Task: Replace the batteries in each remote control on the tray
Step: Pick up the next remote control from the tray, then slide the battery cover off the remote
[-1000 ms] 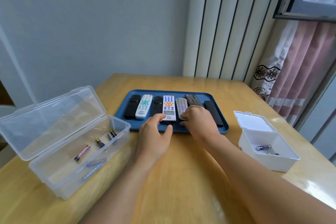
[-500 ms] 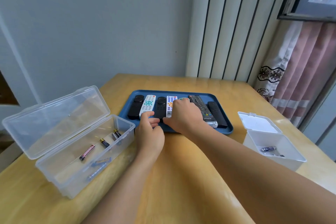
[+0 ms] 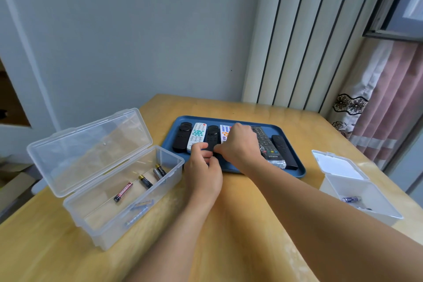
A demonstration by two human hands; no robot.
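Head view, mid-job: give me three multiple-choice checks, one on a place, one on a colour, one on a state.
1. Where do both hands meet?
A. the black remote third from the tray's left end
B. the clear box
C. the white box

2. What colour is the tray?
A. red
B. blue
C. green

3. The clear box's lid is:
A. shut
B. missing
C. open

Answers:
1 A: the left hand and right hand pinch the near end of the black remote.
2 B: the tray rim is blue.
3 C: the clear box has its lid tipped back.
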